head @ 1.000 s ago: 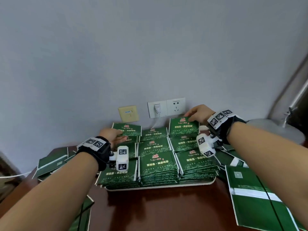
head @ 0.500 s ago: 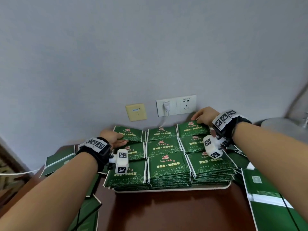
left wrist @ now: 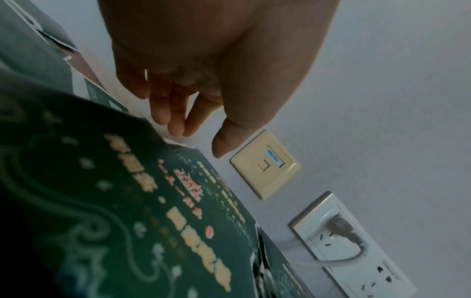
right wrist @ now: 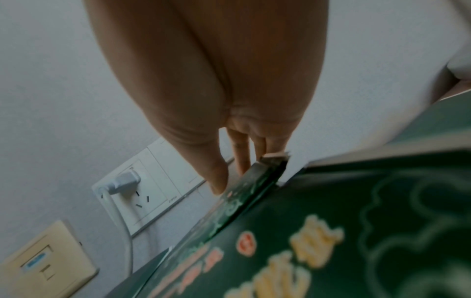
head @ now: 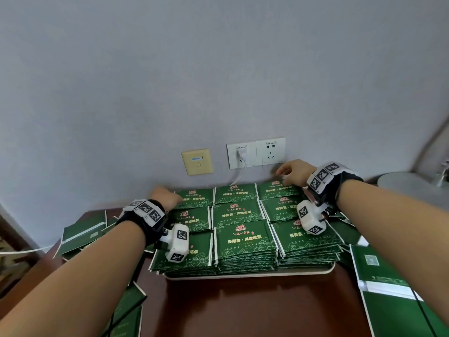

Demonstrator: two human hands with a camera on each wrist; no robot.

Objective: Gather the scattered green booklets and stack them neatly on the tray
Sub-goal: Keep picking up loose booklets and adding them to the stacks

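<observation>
Nine stacks of green paper booklets with gold lettering (head: 244, 239) fill a pale, round-cornered tray (head: 250, 274) in three rows of three; the tray sits on a dark red-brown wooden desk (head: 255, 310) against a grey wall (head: 218, 69).

The left hand (head: 165, 198) reaches to the far left stack (head: 194, 198). In the left wrist view its fingers (left wrist: 163, 108) hang loosely bent just above that stack's far corner, the thumb apart from them, grasping nothing.

The right hand (head: 295, 172) is at the far right stack (head: 277, 189). In the right wrist view its thumb lies on the top cover near the far edge and its fingers (right wrist: 241, 155) reach down behind that edge, so it pinches the far edge of the top booklets there.

More green booklets lie loose on the desk, too overlapped to count: a spread at the left (head: 82, 235), some at the near left edge (head: 127, 312), and larger white-banded ones at the right (head: 388, 288).

On the wall are three plates: one cream data socket (head: 197, 162) and two white power outlets side by side (head: 256, 152), the left one with a white plug and cable (head: 241, 154). A grey round surface (head: 410, 186) shows at the far right.
</observation>
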